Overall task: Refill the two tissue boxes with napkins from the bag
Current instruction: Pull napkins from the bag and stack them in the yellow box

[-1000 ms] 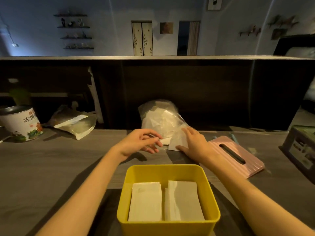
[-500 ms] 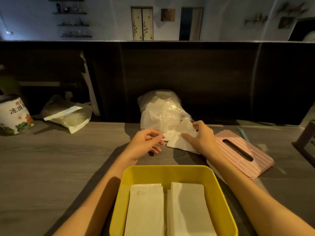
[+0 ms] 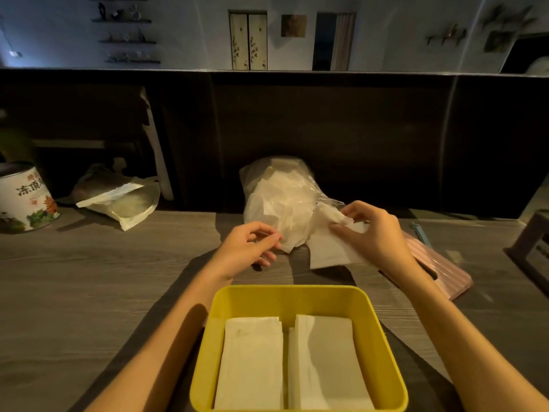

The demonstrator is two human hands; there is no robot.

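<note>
Two napkin stacks lengthwise in yellow box, long axes front-to-back

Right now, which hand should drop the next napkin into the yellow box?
Probably the right hand: it already pinches a napkin pulled from the bag. The left hand holds no napkin that I can see. The yellow box lies just below.

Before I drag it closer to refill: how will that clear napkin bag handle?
Likely floppy: the clear bag is crumpled and slumps on the table. Probably light, holding only loose napkins. It may slide or deform rather than tip, so grip near the mouth.
</note>
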